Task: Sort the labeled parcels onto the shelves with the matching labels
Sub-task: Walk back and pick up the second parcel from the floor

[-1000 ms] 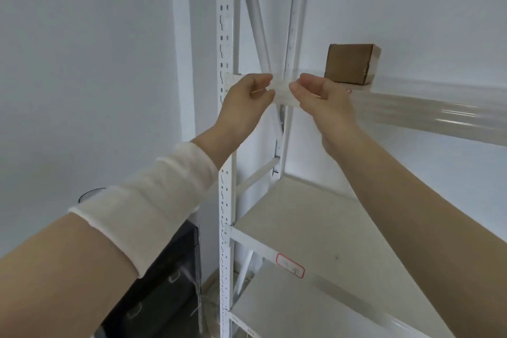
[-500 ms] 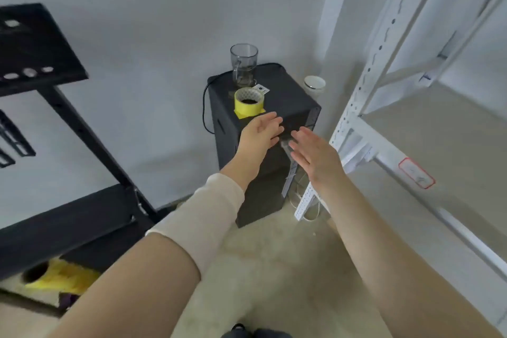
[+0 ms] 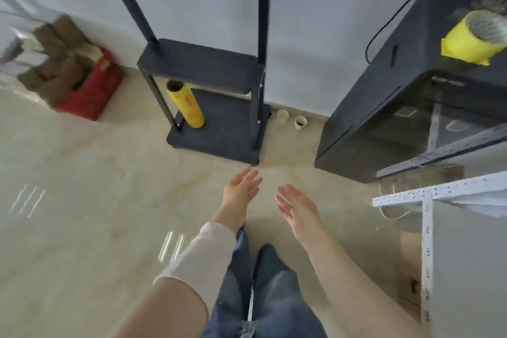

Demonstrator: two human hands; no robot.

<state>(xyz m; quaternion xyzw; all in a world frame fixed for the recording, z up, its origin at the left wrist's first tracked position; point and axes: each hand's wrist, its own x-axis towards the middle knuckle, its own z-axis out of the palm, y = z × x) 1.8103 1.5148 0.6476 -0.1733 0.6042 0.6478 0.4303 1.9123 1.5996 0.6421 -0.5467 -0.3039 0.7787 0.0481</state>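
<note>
Far left by wall, parcels [image 3: 59,63] heaped in red bin [image 3: 90,96], blurred. Your left hand [image 3: 241,186], right hand [image 3: 297,204] both empty, fingers spread. Likely light stiff cardboard; clasp opposite faces.

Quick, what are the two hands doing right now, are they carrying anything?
Left hand: open, fingers spread, holding nothing.
Right hand: open, palm turned inward, holding nothing.
</note>
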